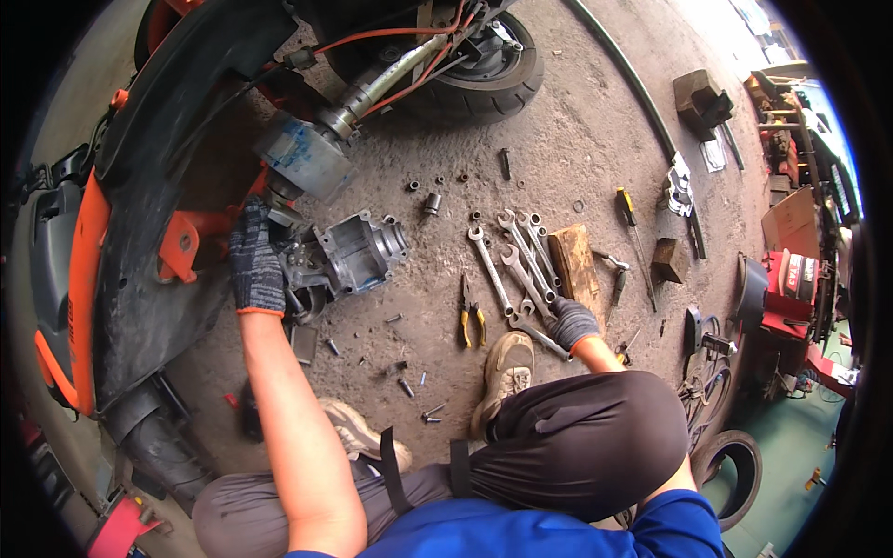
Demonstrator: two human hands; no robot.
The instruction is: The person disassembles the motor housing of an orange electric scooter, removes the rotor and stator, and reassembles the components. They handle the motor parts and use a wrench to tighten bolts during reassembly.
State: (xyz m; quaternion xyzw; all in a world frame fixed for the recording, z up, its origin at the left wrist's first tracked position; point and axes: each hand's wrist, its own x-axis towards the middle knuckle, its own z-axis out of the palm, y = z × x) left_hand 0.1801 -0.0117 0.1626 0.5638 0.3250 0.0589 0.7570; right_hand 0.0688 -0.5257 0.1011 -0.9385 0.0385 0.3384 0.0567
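Note:
My left hand (pixel 257 261), in a grey knit glove, reaches to the underside of a blue-smeared metal block (pixel 305 157) on a steel shaft. Its fingertips are hidden, so its grip is unclear. Beside it on the ground lies an opened cast-metal housing (pixel 359 252). My right hand (pixel 575 323), gloved alike, is at the lower end of a combination wrench (pixel 528 274), its fingers closed around that end. Several more combination wrenches (pixel 490 270) lie beside it, and an open-end wrench (pixel 543 337) passes under the hand. Yellow-handled pliers (pixel 471 314) lie left of the wrenches.
An orange and black vehicle body (pixel 139 230) stands at left, a wheel (pixel 481 77) beyond. Bolts (pixel 406 387) and a socket (pixel 432 204) are scattered around. Right of the wrenches are a wood block (pixel 576 261), ratchet (pixel 618 280), screwdriver (pixel 633 234) and long bar (pixel 631 77).

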